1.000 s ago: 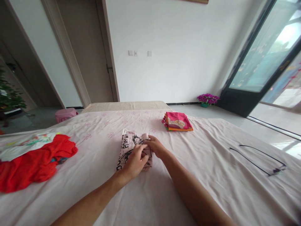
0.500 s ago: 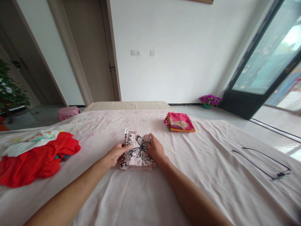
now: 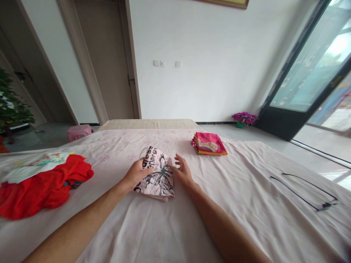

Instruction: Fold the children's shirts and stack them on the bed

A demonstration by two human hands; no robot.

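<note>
Pale sheet (image 3: 120,230) with pink flower prints spreads wide before a white wall (image 3: 203,36). At far left stands a leafy plant (image 3: 11,104); to its right, a crumpled white cloth (image 3: 38,164) with coloured patches lies against a rumpled red cloth (image 3: 46,190), and a pink stool (image 3: 79,132) stands on the floor beyond the sheet. Near the middle, the left hand (image 3: 136,174) has its grip closed on the left side of a folded pink garment (image 3: 161,177), thumb over the top. This garment, printed with black lettering and a large black flower-like figure, sits on the sheet between the two hands, slightly askew. Beside its right edge, the right hand (image 3: 184,171) has its grip open, fingers spread; whether the thumb touches the fabric I cannot tell. Farther back to the right rests a neat folded stack (image 3: 210,143), pink over orange, then purple flowers (image 3: 245,118) on the floor, a glass door (image 3: 297,82) and, nearer, dark-framed glasses (image 3: 327,205) lying on the sheet.
</note>
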